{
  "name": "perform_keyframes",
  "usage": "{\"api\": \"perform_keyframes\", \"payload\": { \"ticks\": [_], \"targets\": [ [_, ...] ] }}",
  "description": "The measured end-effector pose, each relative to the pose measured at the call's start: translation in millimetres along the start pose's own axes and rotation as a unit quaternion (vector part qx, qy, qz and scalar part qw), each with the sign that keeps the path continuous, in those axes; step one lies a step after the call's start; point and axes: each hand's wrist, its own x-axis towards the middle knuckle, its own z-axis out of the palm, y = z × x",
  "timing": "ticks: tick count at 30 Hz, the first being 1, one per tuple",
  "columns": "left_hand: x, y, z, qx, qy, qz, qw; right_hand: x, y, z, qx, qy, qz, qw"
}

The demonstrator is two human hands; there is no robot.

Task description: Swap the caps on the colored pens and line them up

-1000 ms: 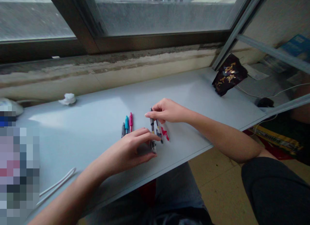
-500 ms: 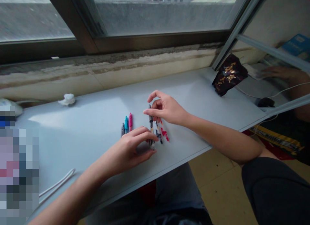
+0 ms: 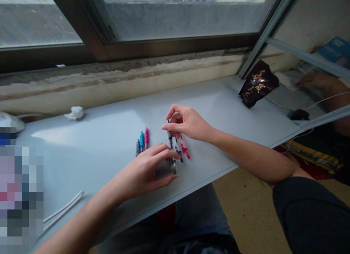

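My right hand pinches the upper part of a dark, clear-barrelled pen between thumb and forefinger. Around the pen's lower end, near the clip, my left hand curls its fingers, with the thumb at the very end. The pen is tilted just above the desk. To its right lie a black pen and a red pen, partly under my right hand. Left of the held pen, a grey pen, a teal pen and a pink pen lie side by side, their lower ends hidden by my left hand.
The pale desk runs along a window wall. A crumpled tissue lies at the back left, a white cable at the front left. A dark packet stands by the metal frame; beyond it another person's hand shows.
The held pen's lower end has swung slightly right and towards me, and my left thumb has moved with it. My right hand is almost still, and the other pens have not moved.
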Motion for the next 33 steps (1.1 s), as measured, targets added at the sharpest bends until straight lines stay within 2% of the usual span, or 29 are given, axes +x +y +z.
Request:
{"api": "perform_keyframes", "payload": {
  "ticks": [8, 13, 18, 24, 30, 33],
  "targets": [
    [-1.8, -3.3, -1.2, 0.023, 0.023, 0.015, 0.999, 0.2, -6.5, -7.4, -0.102, 0.016, -0.01, 0.995],
    [-2.4, -2.9, -1.6, 0.004, 0.037, 0.027, 0.999, -0.8, -8.3, -7.0, -0.021, -0.049, 0.001, 0.999],
    [-3.7, -4.8, -0.4, 0.0, 0.015, 0.008, 1.0, -2.9, -8.3, -6.2, -0.008, -0.071, 0.0, 0.997],
    [-4.5, -5.4, 1.5, -0.004, 0.001, 0.005, 1.0, -1.9, -3.2, -2.6, 0.021, -0.06, 0.009, 0.998],
    [-1.8, -1.3, 0.1, 0.017, 0.039, 0.024, 0.999, -1.7, -2.1, -0.3, 0.049, -0.046, 0.006, 0.998],
    [-1.9, -1.7, -0.8, 0.012, 0.037, 0.028, 0.999, -2.3, -3.9, 0.5, 0.056, -0.047, 0.006, 0.997]
  ]
}}
